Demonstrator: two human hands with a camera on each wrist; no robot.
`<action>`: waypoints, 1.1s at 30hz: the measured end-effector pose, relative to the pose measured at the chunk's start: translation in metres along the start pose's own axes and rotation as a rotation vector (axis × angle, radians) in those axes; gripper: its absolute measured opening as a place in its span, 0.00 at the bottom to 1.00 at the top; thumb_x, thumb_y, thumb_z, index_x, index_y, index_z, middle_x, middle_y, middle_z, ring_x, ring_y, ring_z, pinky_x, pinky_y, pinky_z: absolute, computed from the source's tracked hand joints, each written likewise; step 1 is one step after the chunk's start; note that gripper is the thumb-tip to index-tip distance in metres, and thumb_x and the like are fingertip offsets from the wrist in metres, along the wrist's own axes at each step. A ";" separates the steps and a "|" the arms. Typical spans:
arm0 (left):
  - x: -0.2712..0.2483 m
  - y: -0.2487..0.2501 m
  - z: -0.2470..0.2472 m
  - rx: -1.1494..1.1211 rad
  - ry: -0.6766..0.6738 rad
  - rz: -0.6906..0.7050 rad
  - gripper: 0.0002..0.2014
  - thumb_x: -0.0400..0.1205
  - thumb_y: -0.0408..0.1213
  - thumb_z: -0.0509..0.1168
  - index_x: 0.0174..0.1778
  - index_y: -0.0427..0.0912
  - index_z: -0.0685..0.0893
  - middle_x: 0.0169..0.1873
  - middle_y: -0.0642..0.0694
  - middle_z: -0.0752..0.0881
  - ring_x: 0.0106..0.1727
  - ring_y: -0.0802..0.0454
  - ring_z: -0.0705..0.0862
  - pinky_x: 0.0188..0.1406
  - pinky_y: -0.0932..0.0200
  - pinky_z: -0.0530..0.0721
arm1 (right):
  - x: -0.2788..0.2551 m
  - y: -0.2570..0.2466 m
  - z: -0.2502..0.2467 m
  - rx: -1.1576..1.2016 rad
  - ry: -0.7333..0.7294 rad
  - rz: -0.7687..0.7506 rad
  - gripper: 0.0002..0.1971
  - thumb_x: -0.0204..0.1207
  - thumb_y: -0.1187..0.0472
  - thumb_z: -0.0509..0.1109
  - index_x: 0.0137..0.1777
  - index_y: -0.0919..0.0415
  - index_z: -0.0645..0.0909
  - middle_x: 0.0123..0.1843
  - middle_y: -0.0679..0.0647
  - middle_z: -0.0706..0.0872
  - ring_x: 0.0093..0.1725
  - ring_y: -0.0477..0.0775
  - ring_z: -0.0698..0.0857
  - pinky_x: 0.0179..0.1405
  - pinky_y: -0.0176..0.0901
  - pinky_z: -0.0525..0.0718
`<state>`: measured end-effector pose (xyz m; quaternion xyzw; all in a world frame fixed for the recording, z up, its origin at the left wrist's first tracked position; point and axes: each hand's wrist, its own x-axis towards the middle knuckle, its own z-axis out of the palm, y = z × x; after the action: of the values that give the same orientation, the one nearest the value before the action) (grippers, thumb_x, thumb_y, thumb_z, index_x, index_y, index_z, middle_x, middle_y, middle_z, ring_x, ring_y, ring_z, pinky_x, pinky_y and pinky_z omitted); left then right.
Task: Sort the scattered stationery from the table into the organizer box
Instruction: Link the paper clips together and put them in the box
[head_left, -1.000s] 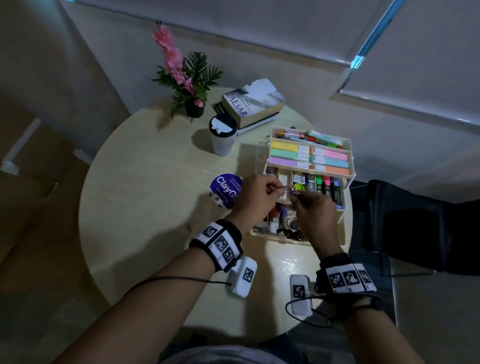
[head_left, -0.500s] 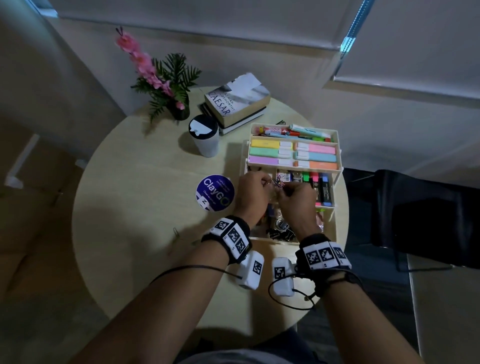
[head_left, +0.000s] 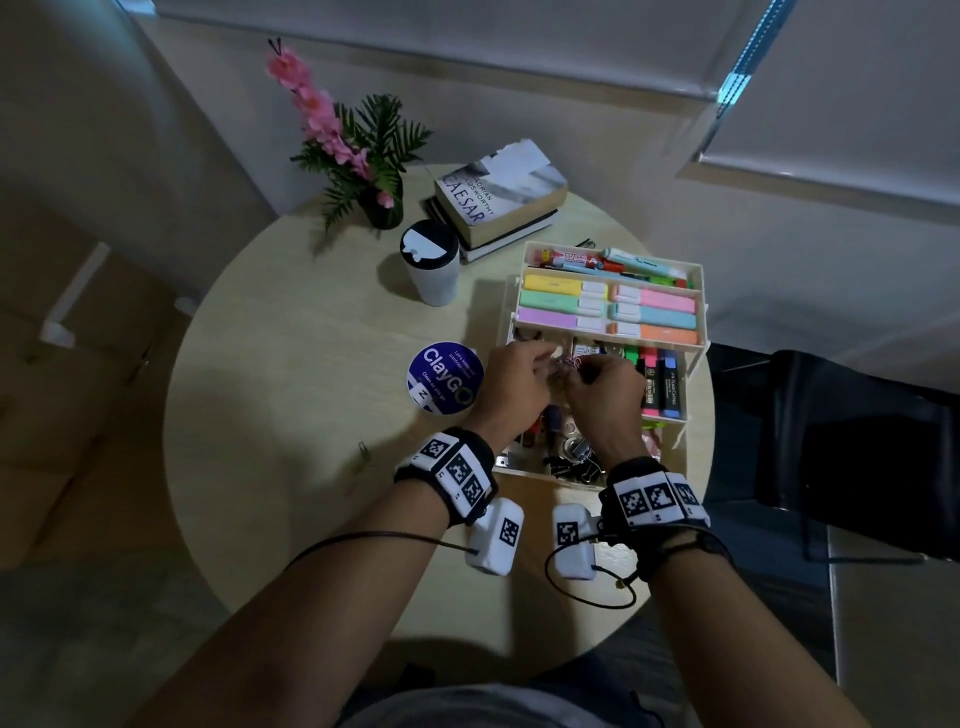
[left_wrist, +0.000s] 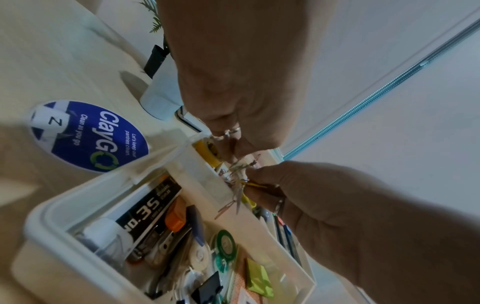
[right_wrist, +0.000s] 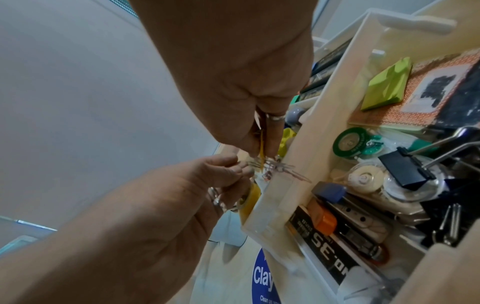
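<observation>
Pinching a small tangle of paper clips (right_wrist: 275, 167) between them, both hands meet above the middle tier of the organizer box (head_left: 696, 291), which stands open on the right part of the round table (head_left: 291, 374). The left hand (head_left: 511, 387) has its fingertips curled onto one side of the cluster, and the right hand (head_left: 605, 397) grips the other side together with a thin yellow piece; what that piece is cannot be told. In the wrist views the clips hang just over the tray's white wall, with one loose clip lying against that wall. The box's top tier holds pastel highlighters (head_left: 566, 301) in rows and pens behind them; the lower tier holds dark markers, and the bottom compartment holds binder clips (right_wrist: 405, 170), correction tape (right_wrist: 348, 144) and a staple box (left_wrist: 148, 207). One more paper clip lies on the table left of the left wrist (head_left: 365, 451). A blue round sticker (head_left: 445, 378), a lidded cup (head_left: 430, 262), stacked books (head_left: 498, 195) and a potted plant (head_left: 363, 156) also sit on the table.
</observation>
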<state>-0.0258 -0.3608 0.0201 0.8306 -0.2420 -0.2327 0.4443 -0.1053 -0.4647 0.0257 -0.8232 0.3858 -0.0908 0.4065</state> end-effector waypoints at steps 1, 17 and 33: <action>-0.001 -0.001 -0.002 -0.002 0.000 0.017 0.20 0.86 0.21 0.64 0.74 0.35 0.84 0.67 0.38 0.89 0.68 0.48 0.88 0.66 0.60 0.85 | -0.001 -0.003 0.000 0.007 0.002 -0.004 0.07 0.83 0.61 0.77 0.43 0.61 0.91 0.35 0.46 0.88 0.37 0.42 0.88 0.34 0.32 0.83; -0.023 -0.032 -0.041 -0.023 0.016 0.152 0.18 0.87 0.22 0.64 0.71 0.36 0.87 0.63 0.41 0.91 0.64 0.53 0.90 0.61 0.68 0.87 | -0.032 0.020 -0.020 -0.026 -0.021 -0.097 0.05 0.82 0.62 0.76 0.54 0.60 0.93 0.45 0.50 0.94 0.42 0.45 0.91 0.47 0.47 0.93; -0.037 -0.045 -0.040 0.035 -0.012 0.219 0.14 0.84 0.22 0.68 0.63 0.38 0.91 0.57 0.46 0.90 0.56 0.54 0.89 0.60 0.56 0.91 | -0.054 0.014 0.028 0.796 -0.133 0.435 0.15 0.86 0.64 0.73 0.54 0.82 0.87 0.38 0.68 0.90 0.29 0.54 0.86 0.28 0.41 0.87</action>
<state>-0.0217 -0.2906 0.0080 0.8054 -0.3381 -0.1832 0.4510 -0.1375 -0.4148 0.0063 -0.5071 0.4578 -0.0915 0.7246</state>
